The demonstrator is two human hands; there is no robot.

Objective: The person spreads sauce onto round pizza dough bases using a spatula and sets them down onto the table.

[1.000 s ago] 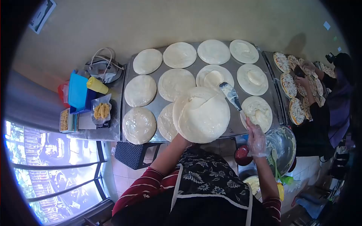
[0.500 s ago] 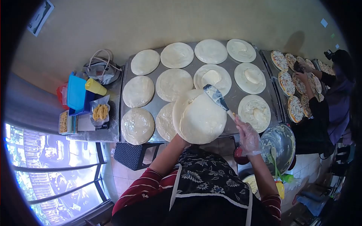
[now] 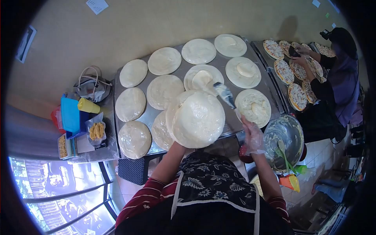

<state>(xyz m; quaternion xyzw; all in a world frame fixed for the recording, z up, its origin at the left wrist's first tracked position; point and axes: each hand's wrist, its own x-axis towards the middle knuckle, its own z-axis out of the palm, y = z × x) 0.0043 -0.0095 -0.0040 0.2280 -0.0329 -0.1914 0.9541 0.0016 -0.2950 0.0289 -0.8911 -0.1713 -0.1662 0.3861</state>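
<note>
My left hand (image 3: 181,148) is under a round of dough (image 3: 201,119), holding it up above the table; the fingers are hidden beneath it. The dough's top is coated with a pale, glossy spread, and a second pale edge shows at its left. In a clear plastic glove, my right hand (image 3: 253,139) grips a spatula (image 3: 225,95), its blade smeared with white and just off the upper right edge of the held dough. Several flat dough rounds (image 3: 131,104) lie in rows on the metal table (image 3: 154,113), some with a dollop of cream (image 3: 245,70).
A metal bowl (image 3: 295,137) smeared with cream, with a green utensil (image 3: 282,149) in it, stands at my right. Beyond, a co-worker (image 3: 333,94) handles topped pizzas (image 3: 297,97). Left are a blue container (image 3: 70,117), yellow tumbler (image 3: 88,105) and handbag (image 3: 92,89).
My view has tilted and shifted, so the table appears rotated. The spatula has moved off the held dough's upper edge to its right. Both hands keep their holds.
</note>
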